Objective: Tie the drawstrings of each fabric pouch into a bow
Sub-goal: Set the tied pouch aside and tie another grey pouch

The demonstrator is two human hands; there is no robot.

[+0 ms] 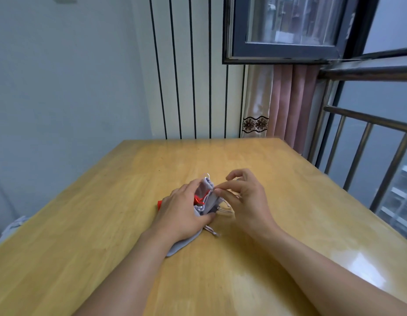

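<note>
A small heap of grey fabric pouches (208,197) lies in the middle of the wooden table (107,224). One grey pouch (182,245) sticks out flat from under my left wrist. A red pouch (159,204) peeks out to the left of my left hand, and its red cord (198,200) shows among the grey cloth. My left hand (182,213) rests over the heap, fingers and thumb curled round the grey fabric. My right hand (241,199) is beside the heap on the right, its fingertips at the top edge of a grey pouch, with pale drawstrings (224,207) below it.
Another pale drawstring end (211,231) trails on the table near my left thumb. A grey cloth (12,226) hangs at the table's left edge. A metal railing (362,142) and a pink curtain (289,101) stand to the right, beyond the far corner.
</note>
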